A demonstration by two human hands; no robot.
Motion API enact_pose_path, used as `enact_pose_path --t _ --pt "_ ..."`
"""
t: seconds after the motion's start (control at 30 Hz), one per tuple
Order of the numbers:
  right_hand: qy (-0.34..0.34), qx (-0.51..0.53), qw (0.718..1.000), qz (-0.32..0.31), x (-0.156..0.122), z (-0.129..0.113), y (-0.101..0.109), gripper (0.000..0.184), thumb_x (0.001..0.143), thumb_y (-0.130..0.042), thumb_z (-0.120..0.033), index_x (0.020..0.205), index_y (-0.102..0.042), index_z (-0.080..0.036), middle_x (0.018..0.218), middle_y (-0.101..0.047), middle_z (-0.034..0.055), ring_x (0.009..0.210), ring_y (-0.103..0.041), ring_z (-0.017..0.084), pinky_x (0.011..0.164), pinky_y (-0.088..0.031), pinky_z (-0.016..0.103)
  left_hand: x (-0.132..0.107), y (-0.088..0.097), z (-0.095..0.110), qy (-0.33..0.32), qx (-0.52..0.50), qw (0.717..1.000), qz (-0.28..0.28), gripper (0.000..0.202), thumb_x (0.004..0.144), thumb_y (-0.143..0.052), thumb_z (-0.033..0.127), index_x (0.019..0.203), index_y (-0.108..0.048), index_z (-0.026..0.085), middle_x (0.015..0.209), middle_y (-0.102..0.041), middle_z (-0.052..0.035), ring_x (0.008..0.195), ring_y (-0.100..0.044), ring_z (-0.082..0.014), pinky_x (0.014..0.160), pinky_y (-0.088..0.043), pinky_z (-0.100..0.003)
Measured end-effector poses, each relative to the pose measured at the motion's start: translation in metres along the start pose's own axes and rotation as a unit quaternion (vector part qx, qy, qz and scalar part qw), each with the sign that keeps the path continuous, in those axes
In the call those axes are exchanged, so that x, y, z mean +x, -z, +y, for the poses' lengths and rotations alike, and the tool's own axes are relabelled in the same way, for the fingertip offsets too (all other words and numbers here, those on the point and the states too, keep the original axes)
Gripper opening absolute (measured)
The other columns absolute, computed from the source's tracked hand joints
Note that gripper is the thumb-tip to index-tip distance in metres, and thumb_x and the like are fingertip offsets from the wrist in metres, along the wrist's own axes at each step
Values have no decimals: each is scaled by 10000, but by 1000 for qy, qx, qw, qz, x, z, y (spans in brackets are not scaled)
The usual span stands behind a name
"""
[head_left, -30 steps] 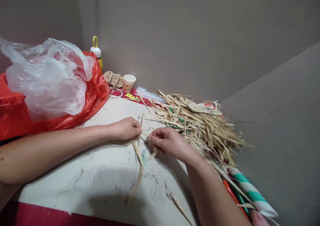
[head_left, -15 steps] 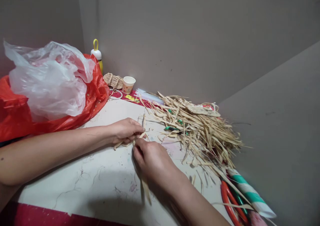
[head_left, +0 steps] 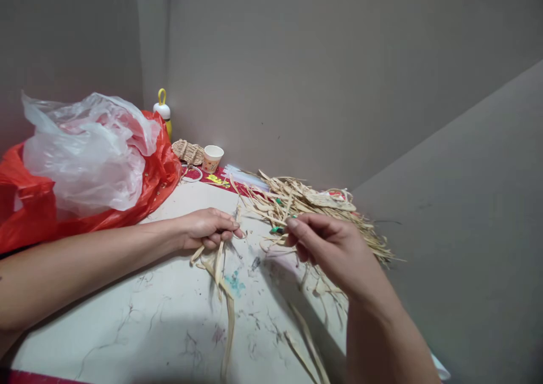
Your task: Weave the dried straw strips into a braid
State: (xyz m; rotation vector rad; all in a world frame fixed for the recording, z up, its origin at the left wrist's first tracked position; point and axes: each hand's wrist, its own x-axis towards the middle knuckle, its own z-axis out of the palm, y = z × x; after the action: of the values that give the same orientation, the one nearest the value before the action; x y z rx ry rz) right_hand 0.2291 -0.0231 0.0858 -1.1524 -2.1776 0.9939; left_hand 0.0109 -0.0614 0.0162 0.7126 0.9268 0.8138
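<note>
My left hand (head_left: 212, 228) is closed in a pinch on several pale dried straw strips (head_left: 229, 322). Some of the strips hang from beneath its fingers onto the white tabletop, and one end points up past the fingertips. A small loop of strip shows at the thumb tip. To the right, my right hand (head_left: 324, 240) is raised over the near edge of a heap of loose straw (head_left: 292, 194), thumb and forefinger pressed together. Whatever those fingertips grip, if anything, is too small to make out against the straw behind.
A red plastic bag (head_left: 169, 160) with a clear bag (head_left: 91, 158) on top fills the left. Behind stand a yellow and white bottle (head_left: 162, 111), a coiled bundle of cord (head_left: 188, 152) and a paper cup (head_left: 212, 159). The white tabletop (head_left: 169, 316) bears stains and thin fibres.
My right hand has moved away from my left hand, up and to the right, over the straw heap. My left hand stays closed on its strips. The view has shifted slightly.
</note>
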Motion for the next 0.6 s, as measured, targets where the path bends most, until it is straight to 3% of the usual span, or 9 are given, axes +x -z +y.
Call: enact_pose_path --t 0.07,0.17,0.4,0.5,0.6 --pt "-22 -12 999 40 10 15 10 351 801 -567 -473 625 -585 -170 529 -573 18 425 -448 96 411 -327 218 1 2 -1 0 1 1000 -14 237 683 -686 285 799 -609 93 495 -396 81 372 -136 8 367 -37 -166" --pt "-45 -6 998 31 20 31 10 305 788 -590 -446 671 -593 -164 561 -589 11 445 -464 92 436 -354 211 3 4 -3 -1 2 999 -38 263 678 -694 299 823 -604 98 506 -403 78 374 -154 5 366 -37 -166" --pt "-60 74 983 -160 24 26 -38 414 766 -584 -547 692 -588 -140 625 -604 12 436 -471 73 418 -340 195 3 5 -6 -20 6 998 -63 286 683 -705 343 794 -561 122 523 -427 79 366 -144 10 367 -44 -169" --pt "-60 122 969 -208 22 26 -53 432 748 -601 -565 692 -565 -138 619 -588 0 419 -442 60 418 -341 191 2 4 -6 -31 13 998 -54 304 660 -717 353 704 -498 148 518 -434 80 363 -149 11 371 -50 -168" --pt "-64 142 960 -231 23 32 -56 425 761 -592 -555 666 -529 -147 579 -572 -11 410 -420 55 422 -331 185 3 3 -8 -28 35 998 -46 314 647 -713 385 712 -520 147 506 -427 83 364 -158 5 368 -59 -173"
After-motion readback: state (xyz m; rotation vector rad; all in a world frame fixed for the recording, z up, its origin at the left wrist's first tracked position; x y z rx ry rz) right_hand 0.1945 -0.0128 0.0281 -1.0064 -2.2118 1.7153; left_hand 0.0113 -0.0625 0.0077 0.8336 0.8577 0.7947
